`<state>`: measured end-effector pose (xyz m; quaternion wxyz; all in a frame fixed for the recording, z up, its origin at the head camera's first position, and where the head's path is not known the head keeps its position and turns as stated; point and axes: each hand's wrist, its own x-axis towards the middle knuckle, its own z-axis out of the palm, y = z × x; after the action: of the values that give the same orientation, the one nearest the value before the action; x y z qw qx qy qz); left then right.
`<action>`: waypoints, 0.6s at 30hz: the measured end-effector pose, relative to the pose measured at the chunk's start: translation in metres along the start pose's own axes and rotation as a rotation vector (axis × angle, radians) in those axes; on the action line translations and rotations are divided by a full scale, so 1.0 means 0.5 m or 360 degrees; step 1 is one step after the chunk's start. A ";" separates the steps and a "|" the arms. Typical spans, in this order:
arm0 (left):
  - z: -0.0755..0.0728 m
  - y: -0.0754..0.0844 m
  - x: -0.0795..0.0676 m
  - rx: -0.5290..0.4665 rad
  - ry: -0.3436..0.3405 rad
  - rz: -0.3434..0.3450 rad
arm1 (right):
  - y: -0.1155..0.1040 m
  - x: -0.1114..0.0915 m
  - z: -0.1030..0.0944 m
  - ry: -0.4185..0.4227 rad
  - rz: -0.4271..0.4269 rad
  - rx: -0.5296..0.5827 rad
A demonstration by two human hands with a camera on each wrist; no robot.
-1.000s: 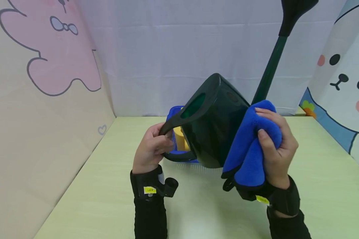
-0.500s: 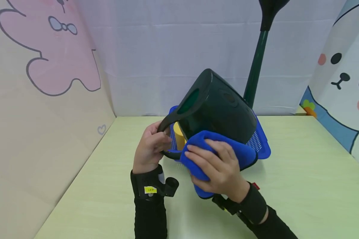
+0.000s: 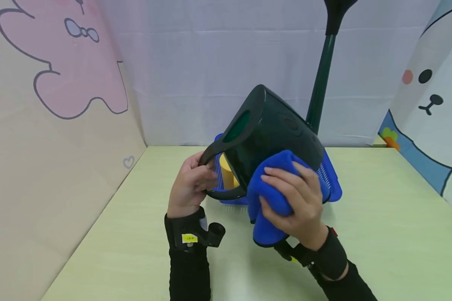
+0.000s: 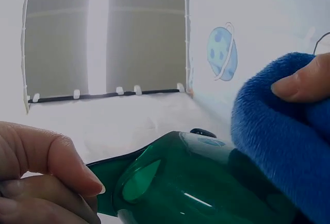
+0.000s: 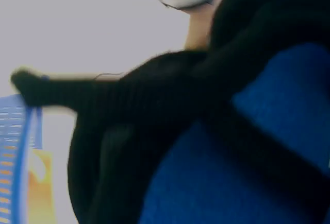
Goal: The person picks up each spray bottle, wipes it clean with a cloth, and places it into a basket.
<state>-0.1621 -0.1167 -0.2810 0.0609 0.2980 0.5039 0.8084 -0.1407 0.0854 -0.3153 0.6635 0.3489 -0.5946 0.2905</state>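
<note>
A dark green watering can hangs tilted above the table, its long spout pointing up at the right. My left hand grips the can's loop handle. Bunched in my right hand is a blue cloth with black edging, pressed to the can's lower side. The left wrist view has the green can body beside the blue cloth, a fingertip and thumb sunk in its folds. In the right wrist view the cloth fills most of the picture, dark and blurred.
Behind the can, a blue mesh basket stands on the pale table, largely hidden. Yellow items show inside it. A white curtain closes off the back, and printed panels flank both sides.
The right hand with the cloth swung from the can's right side to the lower left, then moved slightly back right. The spout swung left as the can turned; the left hand kept its grip.
</note>
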 end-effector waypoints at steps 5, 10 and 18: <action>0.003 0.002 -0.013 0.0031 -0.0074 0.0049 | 0.035 0.023 -0.050 0.0198 0.0506 0.0327; 0.002 0.005 -0.018 0.0002 -0.0154 0.0097 | 0.079 0.022 -0.102 0.0253 0.1004 0.0588; 0.009 -0.001 -0.015 0.0041 -0.0038 0.0128 | 0.069 0.020 -0.074 0.0368 0.0745 0.0327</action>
<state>-0.1538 -0.1161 -0.2830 0.0304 0.3284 0.5013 0.8000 -0.1450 0.1353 -0.3030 0.6029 0.2321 -0.5468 0.5326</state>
